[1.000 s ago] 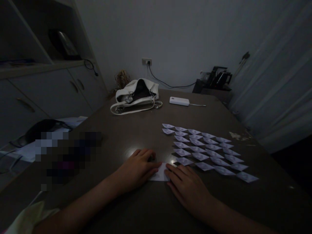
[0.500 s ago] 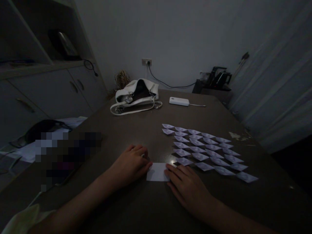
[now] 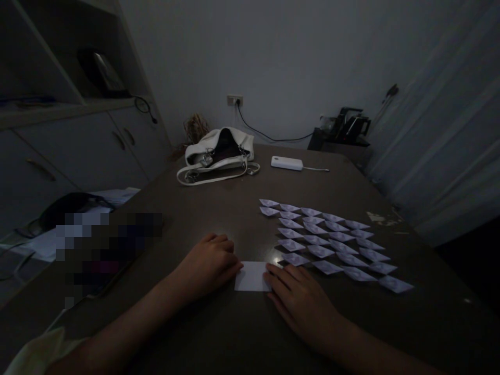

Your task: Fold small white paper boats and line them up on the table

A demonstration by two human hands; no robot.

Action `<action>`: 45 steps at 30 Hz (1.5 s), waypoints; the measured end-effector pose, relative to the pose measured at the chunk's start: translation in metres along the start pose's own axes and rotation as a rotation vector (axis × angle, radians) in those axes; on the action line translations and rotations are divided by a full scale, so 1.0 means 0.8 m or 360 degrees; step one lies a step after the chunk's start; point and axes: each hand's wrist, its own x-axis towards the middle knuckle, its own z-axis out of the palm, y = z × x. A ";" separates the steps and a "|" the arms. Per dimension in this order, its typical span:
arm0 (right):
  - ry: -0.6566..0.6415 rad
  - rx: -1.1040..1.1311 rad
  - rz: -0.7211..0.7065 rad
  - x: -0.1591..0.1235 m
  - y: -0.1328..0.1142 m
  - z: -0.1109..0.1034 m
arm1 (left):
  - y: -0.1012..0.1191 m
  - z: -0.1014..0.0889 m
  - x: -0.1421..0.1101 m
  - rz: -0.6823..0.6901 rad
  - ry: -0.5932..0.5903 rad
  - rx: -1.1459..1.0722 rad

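Observation:
A small white rectangle of paper (image 3: 252,277) lies flat on the table in front of me. At its upper left corner is my left hand (image 3: 211,265), fingers curled in and the thumb and index tips touching the paper's edge. My right hand (image 3: 299,297) rests on the right edge, its fingers stretched out and slightly apart over the paper. Just beyond it, several folded paper boats (image 3: 320,251) stand in close rows on the right side of the table.
A white handbag (image 3: 221,151) and a white power bank (image 3: 287,163) with a short cable lie towards the back of the brown table (image 3: 219,208). A dark, pixelated area covers the left edge. Black kettles (image 3: 353,125) stand behind, at right.
The fingers of my left hand have curled in a little and shifted slightly left at the paper's corner. My right hand and the paper have stayed almost still.

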 end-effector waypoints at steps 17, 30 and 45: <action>0.0048 0.0447 -0.0498 -0.012 -0.007 -0.006 | 0.001 0.024 0.004 0.0209 0.0058 -0.0392; 0.0273 0.0140 -0.0086 -0.004 0.002 0.010 | 0.009 0.020 0.003 0.0404 -0.0081 -0.0589; 0.0140 0.0100 -0.0307 -0.009 -0.003 0.007 | 0.008 0.024 0.005 0.0390 -0.0082 -0.0577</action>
